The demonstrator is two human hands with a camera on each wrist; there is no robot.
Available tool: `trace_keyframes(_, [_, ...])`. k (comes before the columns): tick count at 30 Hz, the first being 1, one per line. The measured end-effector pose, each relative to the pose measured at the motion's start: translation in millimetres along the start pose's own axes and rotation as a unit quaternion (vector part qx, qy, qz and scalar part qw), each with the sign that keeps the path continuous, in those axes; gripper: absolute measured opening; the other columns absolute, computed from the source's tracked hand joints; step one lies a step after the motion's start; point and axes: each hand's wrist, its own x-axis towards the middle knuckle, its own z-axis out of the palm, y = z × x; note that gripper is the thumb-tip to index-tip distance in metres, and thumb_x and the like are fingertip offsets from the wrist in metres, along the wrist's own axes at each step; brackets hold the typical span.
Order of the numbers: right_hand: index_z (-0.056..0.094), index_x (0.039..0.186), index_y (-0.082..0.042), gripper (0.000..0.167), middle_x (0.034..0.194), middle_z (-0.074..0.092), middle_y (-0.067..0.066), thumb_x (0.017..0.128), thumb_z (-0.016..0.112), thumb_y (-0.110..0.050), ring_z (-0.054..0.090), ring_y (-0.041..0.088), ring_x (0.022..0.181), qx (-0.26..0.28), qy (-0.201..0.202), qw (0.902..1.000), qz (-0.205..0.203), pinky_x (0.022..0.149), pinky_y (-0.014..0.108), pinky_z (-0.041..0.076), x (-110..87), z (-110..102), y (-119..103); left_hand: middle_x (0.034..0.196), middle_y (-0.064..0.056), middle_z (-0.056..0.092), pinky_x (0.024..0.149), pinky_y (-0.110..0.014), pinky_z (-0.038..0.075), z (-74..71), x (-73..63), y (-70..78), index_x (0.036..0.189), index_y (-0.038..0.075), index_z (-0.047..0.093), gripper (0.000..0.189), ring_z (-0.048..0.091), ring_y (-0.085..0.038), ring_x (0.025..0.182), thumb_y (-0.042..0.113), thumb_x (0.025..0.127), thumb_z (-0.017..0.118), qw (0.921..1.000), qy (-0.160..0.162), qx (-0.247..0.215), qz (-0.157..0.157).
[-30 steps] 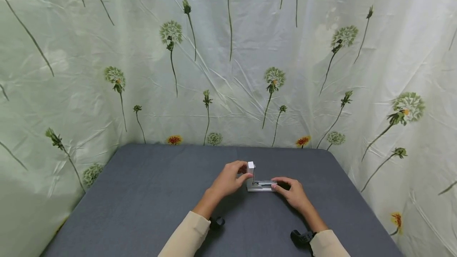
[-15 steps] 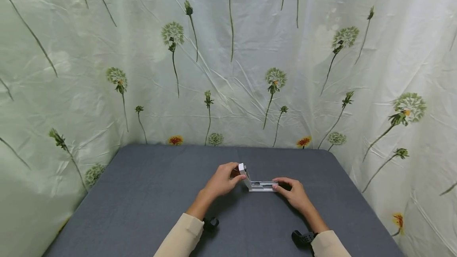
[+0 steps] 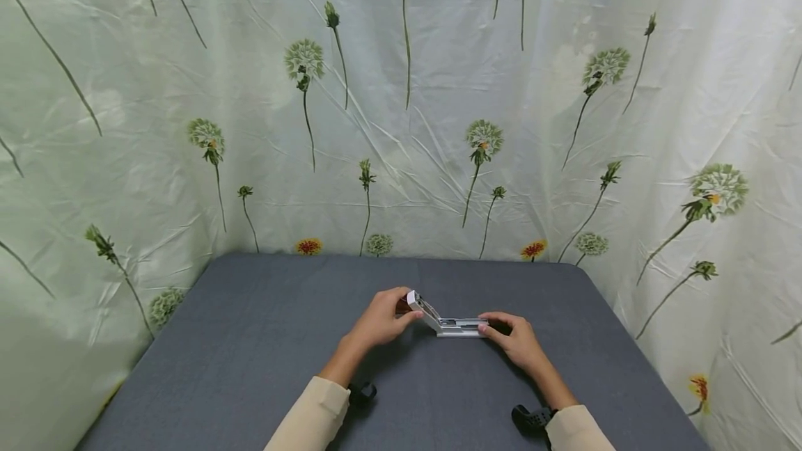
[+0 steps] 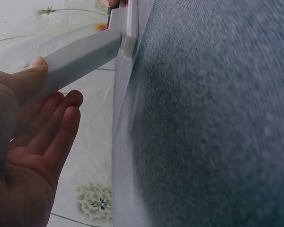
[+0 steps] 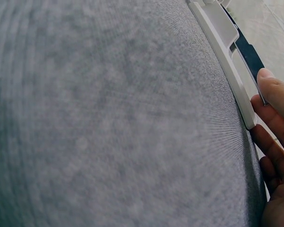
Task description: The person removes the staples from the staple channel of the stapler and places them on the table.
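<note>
Here, a white stapler (image 3: 461,333) is held by both hands near the middle of the grey table (image 3: 250,360), with its base laid flat on the surface. The stapler is folded wide open: its cover (image 3: 427,314) is raised at a slant and leans away to the left from the hinge, while the base is stretched out to the right. The free end of the cover is grasped by the left hand (image 3: 380,319), the thumb being laid on one side and the fingertips placed against the other, as is shown in the left wrist view. The right end of the stapler is gripped by the right hand (image 3: 517,341); in the right wrist view, the thumb is pressed on the end of a dark rail (image 5: 247,51) above the base, and the tip of the base is touched by a finger. Light sleeves (image 3: 311,413) are worn on both arms, and a black band (image 3: 531,417) is seen at each wrist. Behind the table, a pale curtain (image 3: 432,68) is hung, printed with dandelions and orange flowers.
</note>
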Motion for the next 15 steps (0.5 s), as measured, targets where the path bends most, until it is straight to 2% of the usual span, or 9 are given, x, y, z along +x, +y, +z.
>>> trace_keyframes(10, [0.078,0.115,-0.018,0.026,0.114,0.076,0.004,0.091,0.080,-0.028,0.065,0.004,0.097,0.006,-0.001,0.9999,0.008,0.086,0.024,0.053,-0.8,-0.6,-2.0,0.090,0.007,0.064,0.071,-0.024,0.053,-4.0,-4.4,-8.3,0.104,0.015,0.068,0.018,0.059,-0.003,0.078,0.028,0.096,0.076,0.9997,-0.003,0.025,-0.004])
trace_keyframes(15, [0.078,0.115,-0.018,0.027,0.114,0.076,0.004,0.091,0.080,-0.029,0.065,0.004,0.097,0.004,0.000,0.9999,0.011,0.086,0.025,0.053,-0.9,-0.3,-1.8,0.090,0.008,0.065,0.072,-0.022,0.052,-4.5,-6.2,-12.4,0.105,0.014,0.070,0.020,0.059,-0.002,0.079,0.026,0.093,0.079,0.9995,-0.002,0.030,-0.012])
